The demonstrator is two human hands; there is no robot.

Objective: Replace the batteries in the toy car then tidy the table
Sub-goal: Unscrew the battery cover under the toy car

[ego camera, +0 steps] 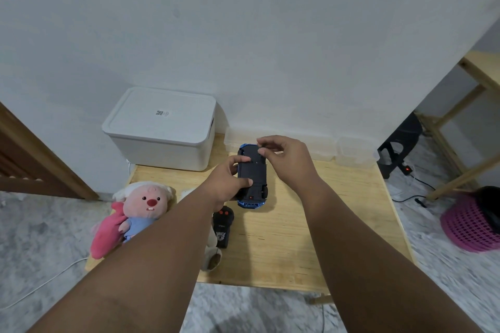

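Forearms [162, 251] cross the table [338, 224] at its near edge. Left hand [230, 184] grips the upturned toy car [253, 170] above mid-table; right hand [286, 159] pinches at its underside with curled fingers. Bare wood lies open rightward; remote [223, 224] lies left.

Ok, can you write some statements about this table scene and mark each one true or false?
1. The toy car is turned upside down. True.
2. The left hand grips the car's side. True.
3. The white storage box has its lid off. False: the lid is on.
4. The remote control lies on the floor. False: it lies on the wooden table.
5. The plush toy lies at the table's left edge. True.
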